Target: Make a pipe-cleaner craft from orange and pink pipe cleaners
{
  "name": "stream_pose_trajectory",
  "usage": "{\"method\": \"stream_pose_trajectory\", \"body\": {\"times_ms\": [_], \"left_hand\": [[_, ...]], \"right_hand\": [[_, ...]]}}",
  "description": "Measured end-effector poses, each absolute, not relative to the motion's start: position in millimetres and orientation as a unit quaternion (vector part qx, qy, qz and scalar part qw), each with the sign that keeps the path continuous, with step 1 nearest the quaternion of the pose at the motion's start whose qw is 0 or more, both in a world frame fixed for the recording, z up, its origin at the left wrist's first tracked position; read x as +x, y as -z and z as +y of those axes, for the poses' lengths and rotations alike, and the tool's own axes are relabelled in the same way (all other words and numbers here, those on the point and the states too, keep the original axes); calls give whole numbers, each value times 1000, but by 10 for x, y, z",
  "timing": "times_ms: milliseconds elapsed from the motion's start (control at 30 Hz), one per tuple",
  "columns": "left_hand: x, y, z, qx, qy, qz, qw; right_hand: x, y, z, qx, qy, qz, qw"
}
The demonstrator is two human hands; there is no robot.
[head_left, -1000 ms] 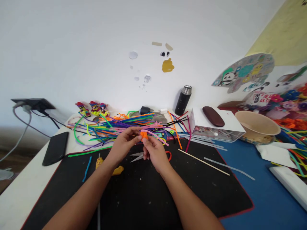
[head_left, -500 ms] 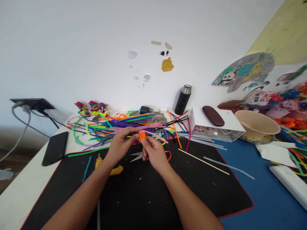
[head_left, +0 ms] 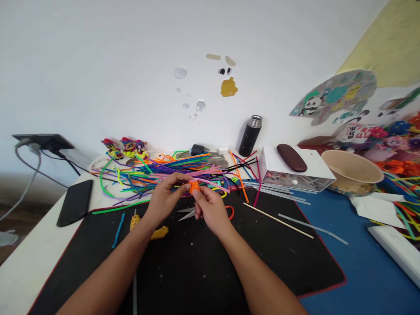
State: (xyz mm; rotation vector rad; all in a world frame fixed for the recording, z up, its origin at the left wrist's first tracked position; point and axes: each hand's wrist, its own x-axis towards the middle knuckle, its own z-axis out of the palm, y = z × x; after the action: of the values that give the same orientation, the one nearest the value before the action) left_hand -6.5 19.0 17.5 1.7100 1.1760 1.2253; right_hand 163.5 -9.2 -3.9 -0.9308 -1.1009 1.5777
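Between my fingertips is a small bundle of bent orange pipe cleaners, held above the black mat. My left hand pinches it from the left. From the right, my right hand grips it with thumb and fingers. A pink pipe cleaner runs out behind the bundle toward the right; whether it is joined to the orange piece I cannot tell. Scissors with a red handle lie beneath my right hand, partly hidden. A yellow glue gun rests under my left forearm, which covers part of it.
Behind my hands lies a pile of coloured pipe cleaners. A black bottle, a white box and a beige bowl stand to the right. A phone is at left. A wooden stick and a blue twisted piece lie on the mat.
My hands stay almost where they were, both still on the orange bundle. The whole view has shifted very slightly.
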Motion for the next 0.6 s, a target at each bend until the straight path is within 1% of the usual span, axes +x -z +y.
{"method": "stream_pose_trajectory", "body": {"times_ms": [600], "left_hand": [[6,-202,178,586,-502,471,428]], "right_hand": [[1636,50,-100,-399,-621,-474,480]]}}
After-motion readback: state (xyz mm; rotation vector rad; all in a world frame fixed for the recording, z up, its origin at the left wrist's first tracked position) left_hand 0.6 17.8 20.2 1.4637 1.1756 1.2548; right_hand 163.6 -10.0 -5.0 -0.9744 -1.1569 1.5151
